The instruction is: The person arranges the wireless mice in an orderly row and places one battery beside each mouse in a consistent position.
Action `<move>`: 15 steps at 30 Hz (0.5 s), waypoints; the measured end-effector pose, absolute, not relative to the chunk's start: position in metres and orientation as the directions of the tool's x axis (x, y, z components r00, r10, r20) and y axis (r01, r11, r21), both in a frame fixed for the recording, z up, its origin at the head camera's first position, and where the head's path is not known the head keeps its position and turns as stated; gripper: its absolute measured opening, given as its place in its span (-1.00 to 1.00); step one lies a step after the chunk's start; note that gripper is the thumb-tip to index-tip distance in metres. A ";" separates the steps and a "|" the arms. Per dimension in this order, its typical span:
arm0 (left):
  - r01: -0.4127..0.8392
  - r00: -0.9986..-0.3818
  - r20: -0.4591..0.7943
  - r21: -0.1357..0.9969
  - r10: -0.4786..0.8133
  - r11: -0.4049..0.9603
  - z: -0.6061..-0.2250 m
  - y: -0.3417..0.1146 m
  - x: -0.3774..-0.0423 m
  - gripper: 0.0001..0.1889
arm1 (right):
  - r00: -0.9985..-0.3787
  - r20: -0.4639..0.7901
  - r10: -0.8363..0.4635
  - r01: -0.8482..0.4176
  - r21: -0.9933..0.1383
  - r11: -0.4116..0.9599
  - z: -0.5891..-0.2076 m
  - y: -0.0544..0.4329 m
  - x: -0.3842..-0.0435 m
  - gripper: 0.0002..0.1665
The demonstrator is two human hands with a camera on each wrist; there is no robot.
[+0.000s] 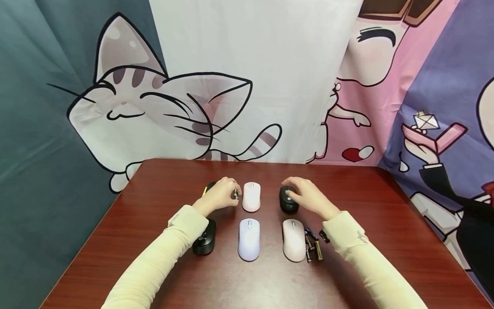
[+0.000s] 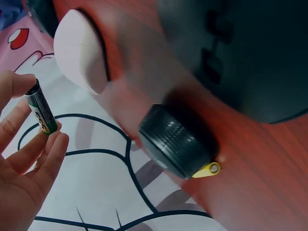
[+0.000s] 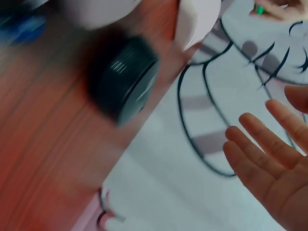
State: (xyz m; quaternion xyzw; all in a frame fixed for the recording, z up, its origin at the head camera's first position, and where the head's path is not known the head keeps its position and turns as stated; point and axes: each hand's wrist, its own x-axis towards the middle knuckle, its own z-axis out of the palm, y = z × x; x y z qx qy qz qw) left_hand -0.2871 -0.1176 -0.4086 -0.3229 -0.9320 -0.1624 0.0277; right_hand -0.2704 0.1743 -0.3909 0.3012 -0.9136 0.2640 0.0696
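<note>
Between thumb and fingertips, my left hand (image 1: 220, 195) pinches a small green-and-black battery (image 2: 41, 108), held up over the far part of the table. Partly behind that hand is a black mouse (image 2: 173, 139) with a yellow battery (image 2: 208, 170) beside it. Just right of the held battery lies a white mouse (image 1: 251, 197). My right hand (image 1: 308, 197) hovers at another black mouse (image 1: 288, 205), overlapping it in the head view. In the right wrist view its fingers (image 3: 260, 156) are spread and hold nothing, apart from the black mouse.
Nearer on the brown table (image 1: 270, 287) lie a black mouse (image 1: 204, 242), a lavender mouse (image 1: 249, 240) and a pale mouse (image 1: 294, 241). Several loose batteries (image 1: 318, 250) and a small black piece (image 1: 324, 236) lie right of the pale mouse. A printed curtain (image 1: 301, 86) hangs behind the table.
</note>
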 end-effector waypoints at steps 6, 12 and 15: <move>0.573 -0.815 0.082 0.267 0.574 0.775 -0.414 -0.120 -0.289 -0.72 | -0.774 0.250 -0.582 -0.626 -0.438 0.645 -0.397 0.131 -0.281 -0.70; 0.541 -0.831 0.011 0.252 0.556 0.803 -0.421 -0.117 -0.300 -0.74 | -0.803 0.063 -0.593 -0.559 -0.423 0.713 -0.405 0.096 -0.292 -0.63; 0.482 -0.854 -0.049 0.305 0.518 0.822 -0.424 -0.113 -0.308 -0.78 | -0.824 -0.080 -0.561 -0.495 -0.379 0.782 -0.409 0.083 -0.297 -0.50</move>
